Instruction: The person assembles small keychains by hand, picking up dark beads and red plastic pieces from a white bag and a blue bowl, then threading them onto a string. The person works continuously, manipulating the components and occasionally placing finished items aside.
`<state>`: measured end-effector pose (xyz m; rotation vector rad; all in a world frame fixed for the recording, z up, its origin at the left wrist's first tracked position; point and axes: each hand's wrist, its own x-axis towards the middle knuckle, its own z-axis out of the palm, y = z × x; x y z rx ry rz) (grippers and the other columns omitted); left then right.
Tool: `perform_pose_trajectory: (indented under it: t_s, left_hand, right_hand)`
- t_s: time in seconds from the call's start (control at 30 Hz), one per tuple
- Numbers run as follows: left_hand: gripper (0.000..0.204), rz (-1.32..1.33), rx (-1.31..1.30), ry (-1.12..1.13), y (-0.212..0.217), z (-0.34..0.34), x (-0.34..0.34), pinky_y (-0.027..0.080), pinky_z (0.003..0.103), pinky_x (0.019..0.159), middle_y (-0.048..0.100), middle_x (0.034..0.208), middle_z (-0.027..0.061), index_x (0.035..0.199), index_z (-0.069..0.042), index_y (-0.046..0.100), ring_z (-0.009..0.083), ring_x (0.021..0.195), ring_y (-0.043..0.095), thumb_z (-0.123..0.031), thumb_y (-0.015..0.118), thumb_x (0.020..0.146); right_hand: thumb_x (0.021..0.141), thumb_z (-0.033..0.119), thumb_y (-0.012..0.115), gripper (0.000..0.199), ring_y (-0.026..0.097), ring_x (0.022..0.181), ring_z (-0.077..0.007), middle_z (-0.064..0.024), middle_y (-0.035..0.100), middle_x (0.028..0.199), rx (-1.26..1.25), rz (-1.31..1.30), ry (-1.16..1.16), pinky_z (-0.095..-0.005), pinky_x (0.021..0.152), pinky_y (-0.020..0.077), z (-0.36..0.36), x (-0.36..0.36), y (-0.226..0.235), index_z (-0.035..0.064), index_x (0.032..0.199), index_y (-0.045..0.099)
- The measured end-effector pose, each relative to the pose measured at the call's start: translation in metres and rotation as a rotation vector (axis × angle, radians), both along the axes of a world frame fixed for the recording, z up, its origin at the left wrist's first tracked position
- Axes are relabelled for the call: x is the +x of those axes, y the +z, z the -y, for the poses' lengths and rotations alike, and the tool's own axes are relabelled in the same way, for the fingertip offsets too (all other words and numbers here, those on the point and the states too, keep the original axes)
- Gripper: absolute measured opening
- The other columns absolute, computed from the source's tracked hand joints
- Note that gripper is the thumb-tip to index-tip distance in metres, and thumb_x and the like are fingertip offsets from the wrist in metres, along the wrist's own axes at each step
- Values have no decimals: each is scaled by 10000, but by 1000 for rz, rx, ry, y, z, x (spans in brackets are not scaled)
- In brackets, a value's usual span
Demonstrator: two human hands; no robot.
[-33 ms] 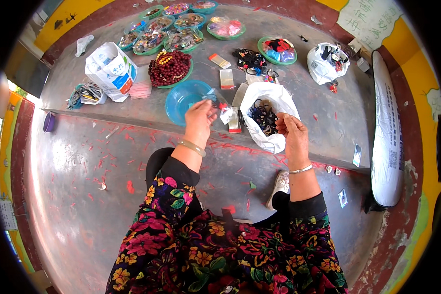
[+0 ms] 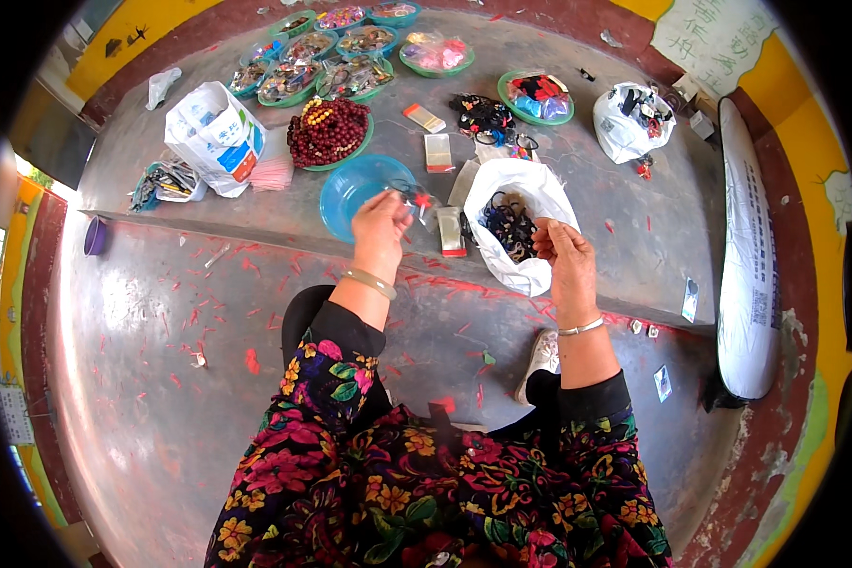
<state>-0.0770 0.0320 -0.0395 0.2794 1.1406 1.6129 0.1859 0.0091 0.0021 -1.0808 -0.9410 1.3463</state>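
A: White bag (image 2: 525,189) of dark hair ties (image 2: 509,225), frame centre, on the concrete ledge (image 2: 653,237). Right hand (image 2: 563,257)?
B: At bag's lower edge, grip pinched; contents unclear.
A: Left hand (image 2: 381,222)?
B: Over blue bowl (image 2: 355,185), grip pinching a small clear packet (image 2: 415,197).

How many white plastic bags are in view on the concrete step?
3: one printed white bag at the left beside the dish of red beads, one open white bag of dark items by the right hand, one knotted white bag at the far right. Others may be hidden.
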Motion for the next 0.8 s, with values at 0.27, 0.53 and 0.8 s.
perform_pose_trajectory:
  t_s: [0.27, 0.53, 0.8]
  left_hand:
    - [73, -328, -225, 55, -141, -12, -18, 442, 272, 548, 553, 718, 39, 837, -39, 591, 164, 625, 535, -100, 559, 813]
    - [250, -1111, -354, -264, -205, 27, 37, 481, 370, 610, 633, 767, 183, 805, 2, 632, 292, 684, 621, -242, 634, 749]
    - [435, -1286, -558, -381, -176, -19, 68, 460, 417, 793, 621, 937, 190, 930, -6, 596, 346, 926, 585, -381, 666, 720]
  right_hand:
    - [883, 206, 565, 228, 528, 647, -67, -21, 621, 739, -36, 4, 23, -206, 603, 414, 1, -1, 5, 6, 933, 664]
    - [879, 206, 567, 227, 530, 645, -82, -28, 621, 735, -50, -3, -4, -210, 595, 407, 3, 12, 12, 6, 912, 667]
    - [875, 227, 577, 244, 536, 661, -92, -32, 621, 737, -124, -32, 34, -219, 608, 404, -3, 5, 12, 1, 899, 666]
